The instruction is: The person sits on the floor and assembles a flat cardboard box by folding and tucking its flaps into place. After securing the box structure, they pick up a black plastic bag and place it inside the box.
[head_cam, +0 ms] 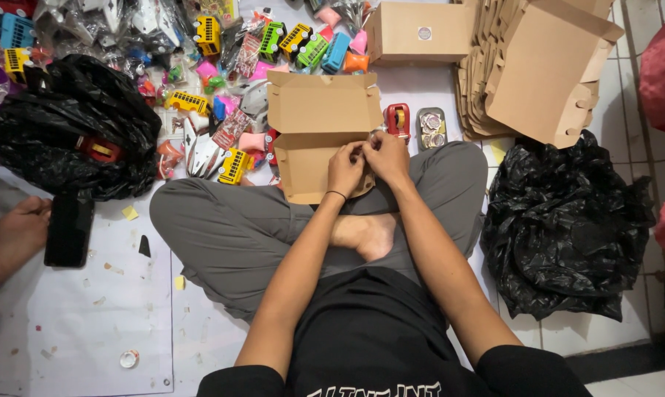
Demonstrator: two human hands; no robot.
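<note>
Brown cardboard box (pixel 319 140), half folded, resting on the lap at 12 o'clock from the crossed legs, long axis running 9 to 3, open flap pointing toward 12. Left hand (pixel 345 169) and right hand (pixel 386 156) side by side at its near right edge, fingers curled shut, pinching a cardboard tab. White sheet (pixel 97 309) over tiled floor underneath. Heap of toy buses (pixel 288 40) at 11 to 12, flat box stack (pixel 494 81) at 1, black bag (pixel 564 220) at 3, another black bag (pixel 68 132) at 10. Another person's hand (pixel 20 228) beside a dark phone (pixel 69 228) at 9. Open room only toward 7 and 8.
</note>
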